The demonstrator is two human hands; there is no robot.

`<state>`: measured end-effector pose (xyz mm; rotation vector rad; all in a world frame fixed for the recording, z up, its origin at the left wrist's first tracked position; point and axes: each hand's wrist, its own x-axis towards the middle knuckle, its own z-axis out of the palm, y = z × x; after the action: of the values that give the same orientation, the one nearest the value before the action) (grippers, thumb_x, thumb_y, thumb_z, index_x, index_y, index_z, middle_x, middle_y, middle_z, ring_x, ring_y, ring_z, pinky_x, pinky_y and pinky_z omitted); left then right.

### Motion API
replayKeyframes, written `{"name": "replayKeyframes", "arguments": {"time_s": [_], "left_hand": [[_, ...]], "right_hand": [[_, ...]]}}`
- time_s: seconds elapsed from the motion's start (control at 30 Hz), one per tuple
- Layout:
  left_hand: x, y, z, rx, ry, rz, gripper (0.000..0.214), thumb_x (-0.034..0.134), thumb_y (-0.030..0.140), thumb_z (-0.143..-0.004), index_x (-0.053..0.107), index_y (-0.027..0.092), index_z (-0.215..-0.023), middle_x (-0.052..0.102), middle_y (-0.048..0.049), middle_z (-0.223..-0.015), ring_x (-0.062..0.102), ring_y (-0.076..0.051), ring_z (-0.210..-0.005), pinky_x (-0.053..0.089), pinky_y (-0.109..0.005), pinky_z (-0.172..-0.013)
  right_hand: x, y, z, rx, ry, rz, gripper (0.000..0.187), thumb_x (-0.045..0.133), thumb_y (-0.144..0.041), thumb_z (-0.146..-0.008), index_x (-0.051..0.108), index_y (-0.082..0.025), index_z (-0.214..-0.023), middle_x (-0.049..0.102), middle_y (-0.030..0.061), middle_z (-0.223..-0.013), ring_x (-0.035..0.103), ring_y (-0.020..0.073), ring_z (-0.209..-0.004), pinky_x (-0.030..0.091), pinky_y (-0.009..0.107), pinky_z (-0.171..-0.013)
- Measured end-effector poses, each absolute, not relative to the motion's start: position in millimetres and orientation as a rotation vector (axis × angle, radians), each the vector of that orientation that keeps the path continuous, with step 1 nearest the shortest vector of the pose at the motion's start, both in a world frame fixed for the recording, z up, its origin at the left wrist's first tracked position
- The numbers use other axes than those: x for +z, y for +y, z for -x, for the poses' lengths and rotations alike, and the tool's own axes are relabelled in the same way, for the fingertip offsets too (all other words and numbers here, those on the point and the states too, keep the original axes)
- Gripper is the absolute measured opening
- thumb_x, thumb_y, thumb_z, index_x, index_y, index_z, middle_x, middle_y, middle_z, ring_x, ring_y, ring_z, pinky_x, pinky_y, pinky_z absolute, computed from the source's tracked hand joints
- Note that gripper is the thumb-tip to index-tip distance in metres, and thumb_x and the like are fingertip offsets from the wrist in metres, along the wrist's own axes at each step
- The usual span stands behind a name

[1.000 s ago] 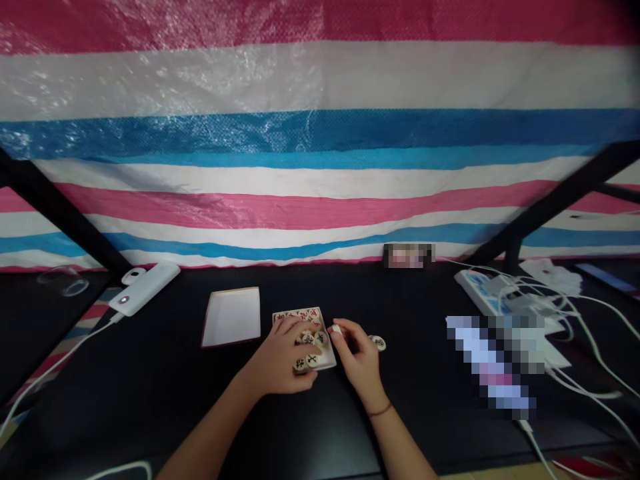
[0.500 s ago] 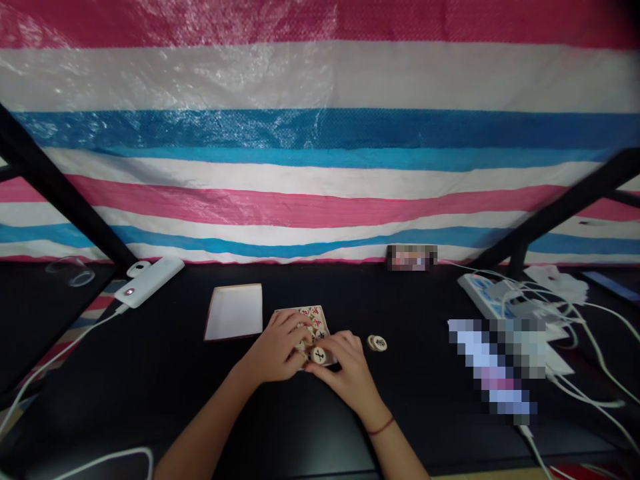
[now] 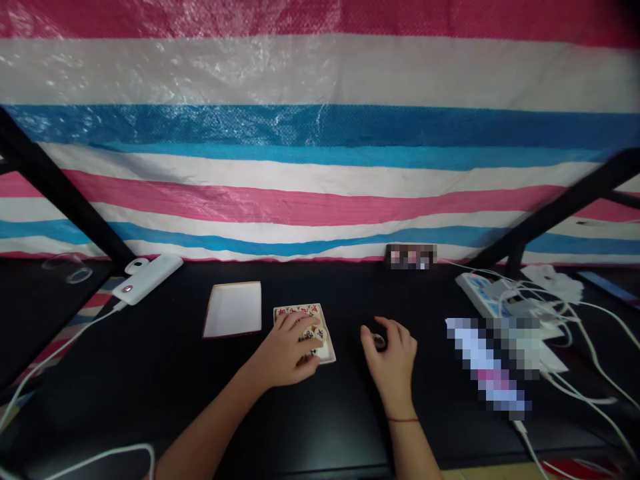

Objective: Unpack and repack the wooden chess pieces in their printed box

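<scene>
A shallow white box [image 3: 327,353] holds several round xiangqi pieces [image 3: 305,310] with red and black characters. Over it lies my left hand [image 3: 283,343], its fingers spread and slightly bent across the pieces; part of the box is hidden beneath. Further right, my right hand [image 3: 393,353] curls thumb and fingers around a xiangqi piece [image 3: 379,341] low over the black table. Whether other pieces are under it I cannot tell, since the fingers cover that spot. The lower right corner of the box shows bare white bottom.
An open box lid [image 3: 233,310] lies left of the box. A white power bank [image 3: 150,279] with a cable is at the back left. On the right stand a power strip [image 3: 475,293] with tangled white cables and a blurred-out device [image 3: 487,367]. Striped sheeting hangs behind.
My right hand has moved right, from the box to where two loose pieces lay, and the piece it held has left the box. My left hand stays over the box, its fingers more spread.
</scene>
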<state>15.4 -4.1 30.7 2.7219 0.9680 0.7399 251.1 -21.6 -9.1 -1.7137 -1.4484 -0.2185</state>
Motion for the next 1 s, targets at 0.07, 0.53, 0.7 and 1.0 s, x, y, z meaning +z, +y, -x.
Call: {"name": "replayKeyframes", "arguments": {"time_s": [0.07,0.53,0.7,1.0], "left_hand": [[26.9,-4.7,-17.5,0.732,0.986,-2.743,0.021,0.057,0.029,-0.084,0.068,0.024,-0.101,0.058,-0.0069,-0.126,0.043,-0.029,-0.123,0.033,-0.046,-0.103],[17.9,-3.1,-19.0,0.706,1.012,-2.758,0.025,0.062,0.043,-0.083,0.068,0.024,-0.098,0.06,-0.0067,-0.126,0.046,-0.029,-0.122,0.034,-0.047,-0.101],[14.1,1.5,-16.4,0.63,1.008,-2.742,0.031,0.071,0.045,-0.075,0.068,0.025,-0.099,0.057,-0.0056,-0.131,0.043,-0.031,-0.124,0.033,-0.048,-0.103],[13.1,22.6,-20.3,0.653,1.079,-2.72,0.029,0.066,0.04,-0.081,0.066,0.027,-0.107,0.059,-0.0055,-0.128,0.045,-0.029,-0.123,0.033,-0.048,-0.103]], "right_hand": [[-18.5,-21.5,-259.6,-0.173,-1.457,1.848,0.053,0.05,-0.06,-0.082,0.065,-0.013,-0.103,0.053,0.0168,-0.106,0.054,0.0308,-0.096,0.043,0.044,-0.082],[-19.5,-24.9,-259.6,0.094,-1.604,1.88,0.05,0.04,-0.059,-0.09,0.067,-0.017,-0.088,0.064,0.0101,-0.084,0.06,0.0232,-0.077,0.042,0.033,-0.067],[-5.8,-26.6,-237.8,0.344,-1.624,1.519,0.033,0.053,-0.048,-0.09,0.066,-0.018,-0.084,0.064,0.0056,-0.077,0.061,0.0178,-0.068,0.047,0.028,-0.066],[6.6,-20.9,-203.9,0.539,-1.641,1.35,0.023,0.055,-0.038,-0.09,0.069,-0.019,-0.093,0.068,0.0045,-0.081,0.062,0.0162,-0.069,0.049,0.025,-0.064]]}}
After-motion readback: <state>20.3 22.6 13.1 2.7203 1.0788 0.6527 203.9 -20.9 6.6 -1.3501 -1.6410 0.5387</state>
